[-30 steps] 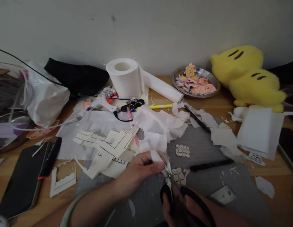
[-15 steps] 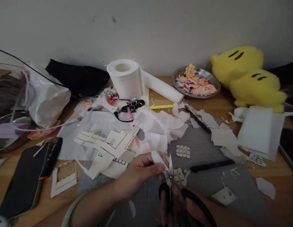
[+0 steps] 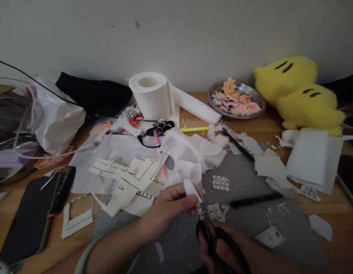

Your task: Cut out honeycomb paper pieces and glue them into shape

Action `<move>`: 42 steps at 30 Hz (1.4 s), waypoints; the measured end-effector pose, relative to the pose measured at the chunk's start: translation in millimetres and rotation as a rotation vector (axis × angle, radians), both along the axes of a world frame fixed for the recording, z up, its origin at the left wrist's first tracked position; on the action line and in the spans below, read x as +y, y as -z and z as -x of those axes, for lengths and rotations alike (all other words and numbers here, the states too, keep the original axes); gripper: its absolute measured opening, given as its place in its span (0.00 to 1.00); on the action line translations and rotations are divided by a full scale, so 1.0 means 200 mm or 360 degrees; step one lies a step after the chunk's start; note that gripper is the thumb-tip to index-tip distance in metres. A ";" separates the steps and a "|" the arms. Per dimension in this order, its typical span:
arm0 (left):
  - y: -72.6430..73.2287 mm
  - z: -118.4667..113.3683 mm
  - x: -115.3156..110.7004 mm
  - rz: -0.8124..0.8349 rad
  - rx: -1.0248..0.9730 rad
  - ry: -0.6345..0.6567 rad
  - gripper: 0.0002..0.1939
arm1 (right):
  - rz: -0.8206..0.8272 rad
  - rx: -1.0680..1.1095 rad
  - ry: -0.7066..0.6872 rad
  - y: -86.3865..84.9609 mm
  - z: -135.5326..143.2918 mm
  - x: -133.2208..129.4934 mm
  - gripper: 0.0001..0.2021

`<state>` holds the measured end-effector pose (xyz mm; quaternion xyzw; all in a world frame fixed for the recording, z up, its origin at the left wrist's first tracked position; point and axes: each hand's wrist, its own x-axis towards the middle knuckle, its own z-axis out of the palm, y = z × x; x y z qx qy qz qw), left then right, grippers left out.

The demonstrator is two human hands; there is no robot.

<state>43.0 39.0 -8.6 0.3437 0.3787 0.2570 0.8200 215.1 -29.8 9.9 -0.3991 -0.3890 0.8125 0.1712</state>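
Note:
Between thumb and fingers, my left hand [image 3: 173, 203] pinches a small white piece of paper [image 3: 190, 190] above the grey cutting mat [image 3: 179, 247]. My right hand [image 3: 222, 251] holds black-handled scissors [image 3: 204, 213], its fingers in the loops. The blades lie against the paper's right side by my left fingertips, closer together than before; the exact cut line is hidden. Paper with pebble-like outlines [image 3: 215, 211] lies just beyond the scissors, and a smaller cut-out of rounded cells [image 3: 220, 182] rests farther up the mat.
Drawn paper scraps [image 3: 136, 175] and crumpled white sheets [image 3: 193, 148] cover the middle. A black pen [image 3: 256, 199] lies to the right. At the back stand a tissue roll [image 3: 150, 97], a metal plate [image 3: 262, 110] of scraps and yellow plush toys [image 3: 307, 101]. A phone [image 3: 26, 217] lies left.
The scissor blades have closed from a wider spread, and the handles have come closer together. My left hand stays almost in place with the paper.

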 end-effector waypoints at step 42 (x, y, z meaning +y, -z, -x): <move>-0.02 -0.02 0.05 0.0394 -0.0467 -0.0733 0.12 | 0.0188 0.0876 0.0404 0.29 0.01 -0.11 0.31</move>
